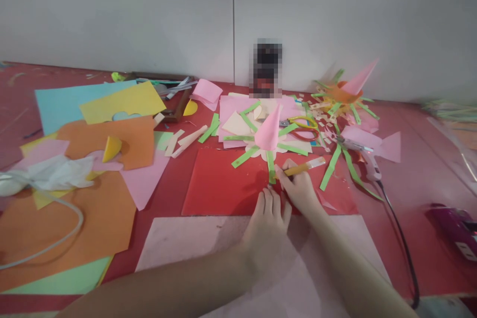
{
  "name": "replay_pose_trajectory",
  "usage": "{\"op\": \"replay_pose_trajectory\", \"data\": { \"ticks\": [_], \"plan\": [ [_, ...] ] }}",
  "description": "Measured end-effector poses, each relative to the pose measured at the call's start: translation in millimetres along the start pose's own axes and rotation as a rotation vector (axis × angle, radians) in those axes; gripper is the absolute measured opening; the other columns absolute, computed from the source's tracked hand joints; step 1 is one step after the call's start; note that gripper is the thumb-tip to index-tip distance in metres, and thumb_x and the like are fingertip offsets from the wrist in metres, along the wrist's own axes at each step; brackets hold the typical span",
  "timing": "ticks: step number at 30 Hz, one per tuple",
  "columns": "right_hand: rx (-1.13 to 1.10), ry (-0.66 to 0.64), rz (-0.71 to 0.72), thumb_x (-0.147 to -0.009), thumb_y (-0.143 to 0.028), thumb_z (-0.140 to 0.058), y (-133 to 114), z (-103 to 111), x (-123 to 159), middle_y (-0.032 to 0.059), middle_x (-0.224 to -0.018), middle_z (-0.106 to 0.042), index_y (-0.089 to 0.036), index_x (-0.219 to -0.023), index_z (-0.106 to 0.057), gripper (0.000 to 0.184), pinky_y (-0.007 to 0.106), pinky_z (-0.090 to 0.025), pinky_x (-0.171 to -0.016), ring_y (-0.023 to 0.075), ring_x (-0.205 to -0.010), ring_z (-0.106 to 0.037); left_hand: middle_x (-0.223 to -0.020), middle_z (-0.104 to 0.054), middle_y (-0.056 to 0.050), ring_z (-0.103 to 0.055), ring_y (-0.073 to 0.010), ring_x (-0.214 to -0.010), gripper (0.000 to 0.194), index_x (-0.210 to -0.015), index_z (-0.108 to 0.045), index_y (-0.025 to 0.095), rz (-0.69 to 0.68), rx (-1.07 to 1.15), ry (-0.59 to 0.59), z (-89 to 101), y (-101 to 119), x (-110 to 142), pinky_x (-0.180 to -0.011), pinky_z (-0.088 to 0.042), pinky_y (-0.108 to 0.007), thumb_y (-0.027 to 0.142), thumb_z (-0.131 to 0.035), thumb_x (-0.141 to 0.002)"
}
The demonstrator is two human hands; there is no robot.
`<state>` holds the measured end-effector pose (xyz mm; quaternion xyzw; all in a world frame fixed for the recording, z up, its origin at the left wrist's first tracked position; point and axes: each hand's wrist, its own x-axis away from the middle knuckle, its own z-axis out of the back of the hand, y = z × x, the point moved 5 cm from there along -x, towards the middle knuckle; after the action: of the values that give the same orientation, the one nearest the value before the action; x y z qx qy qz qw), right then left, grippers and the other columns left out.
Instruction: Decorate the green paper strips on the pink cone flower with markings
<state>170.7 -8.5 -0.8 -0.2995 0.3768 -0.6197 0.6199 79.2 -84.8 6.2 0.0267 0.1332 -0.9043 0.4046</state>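
My right hand [296, 184] grips a slim yellow pen [307, 165], its pale end pointing up to the right and its tip at a green paper strip [271, 169]. My left hand [266, 213] lies with fingers stretched on the sheet of red paper [219, 184], just below that strip's end. The strip belongs to a paper piece with several green strips spread around a pink paper cone [268, 131]. Beneath the cone, a scalloped cream edge shows. My forearms cross a pale pink sheet [179, 248] in front.
Behind the cone lie scissors [301, 128] with yellow and red handles. A corded glue gun [368, 159] rests at right, near a second pink-coned paper piece [352, 89] and a purple power strip [454, 228]. Orange paper [93, 218], other coloured sheets and a white cable [76, 228] cover the left.
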Motion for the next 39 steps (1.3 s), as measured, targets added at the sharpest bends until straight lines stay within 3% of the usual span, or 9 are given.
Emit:
{"op": "replay_pose_trajectory", "data": {
  "ticks": [7, 20, 26, 39],
  "plan": [
    [-0.099, -0.029, -0.043, -0.083, -0.043, -0.045, 0.4, 0.0, 1.5, -0.006, -0.047, -0.04, -0.022, -0.062, -0.034, 0.032, 0.023, -0.034, -0.048, 0.0108, -0.045, -0.041, -0.111, -0.057, -0.021, -0.055, -0.0282, -0.104, 0.04, -0.115, -0.049, 0.004, 0.001, -0.049, 0.003, 0.7, -0.4, -0.1, -0.092, -0.041, -0.04, 0.021, -0.042, -0.08],
    [-0.041, -0.034, 0.02, -0.083, -0.038, -0.045, -0.6, -1.3, 0.2, -0.0064, -0.049, -0.037, -0.022, -0.061, -0.033, 0.03, 0.022, -0.031, -0.047, 0.0095, -0.045, -0.038, -0.11, -0.058, -0.021, -0.056, -0.0276, -0.103, 0.038, -0.113, -0.05, 0.004, 0.008, -0.025, 0.023, 0.9, -0.5, -1.0, -0.09, -0.043, -0.04, 0.021, -0.039, -0.082],
    [0.009, 0.044, -0.005, -0.083, -0.037, -0.045, 0.5, 2.8, -0.2, -0.0078, -0.046, -0.032, -0.021, -0.06, -0.03, 0.031, 0.021, -0.027, -0.044, 0.0081, -0.041, -0.034, -0.111, -0.058, -0.02, -0.056, -0.0287, -0.103, 0.039, -0.113, -0.052, 0.006, -0.006, -0.04, 0.016, 1.0, -0.1, -0.5, -0.09, -0.043, -0.04, 0.025, -0.041, -0.08],
    [0.029, 0.038, 0.011, -0.083, -0.041, -0.044, 0.1, 2.2, 1.3, -0.0073, -0.047, -0.035, -0.021, -0.06, -0.033, 0.032, 0.021, -0.03, -0.045, 0.0084, -0.041, -0.037, -0.11, -0.059, -0.019, -0.057, -0.029, -0.102, 0.041, -0.113, -0.051, 0.006, -0.007, -0.063, 0.022, -0.6, 0.0, -1.0, -0.089, -0.044, -0.04, 0.027, -0.04, -0.079]
  ]
}}
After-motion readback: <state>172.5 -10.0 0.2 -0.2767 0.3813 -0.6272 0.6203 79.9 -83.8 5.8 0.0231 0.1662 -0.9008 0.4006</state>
